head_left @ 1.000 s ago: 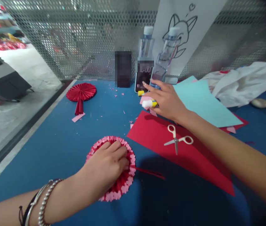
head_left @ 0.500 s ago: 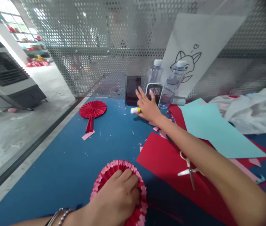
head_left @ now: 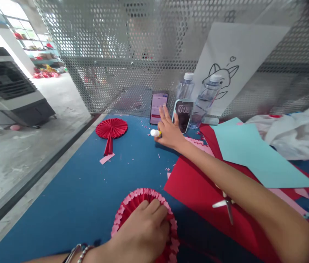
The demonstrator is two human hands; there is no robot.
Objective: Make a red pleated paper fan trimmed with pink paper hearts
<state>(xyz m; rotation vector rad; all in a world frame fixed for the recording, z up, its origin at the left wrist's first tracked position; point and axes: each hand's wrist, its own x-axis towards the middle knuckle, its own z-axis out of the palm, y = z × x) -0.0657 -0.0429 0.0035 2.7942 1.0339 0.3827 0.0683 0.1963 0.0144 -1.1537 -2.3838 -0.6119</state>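
Observation:
My left hand (head_left: 146,233) lies over a round pleated red paper rosette (head_left: 125,213) edged with pink flower cut-outs, fingers curled into its middle. Part of the rosette is hidden beneath it. My right hand (head_left: 170,131) reaches to the back of the table, holding a glue stick (head_left: 155,133) with a white cap and yellow body low in the grip. Its other fingers stretch up in front of a lit phone (head_left: 159,100). Close behind that hand leans a second phone (head_left: 183,118) showing a clock.
A red paper fan (head_left: 112,128) lies on the blue table (head_left: 80,204) at left. Scissors (head_left: 227,206) rest on red paper (head_left: 198,193) under my right forearm. Light-blue sheets (head_left: 253,153), bottles (head_left: 206,96) and a white bag (head_left: 299,131) stand or lie at right. A perforated panel (head_left: 116,73) rises behind.
The left phone's screen has gone from dark to lit. My right hand has shifted slightly left with the glue stick. My left hand stays on the rosette; the whole view has shifted a little.

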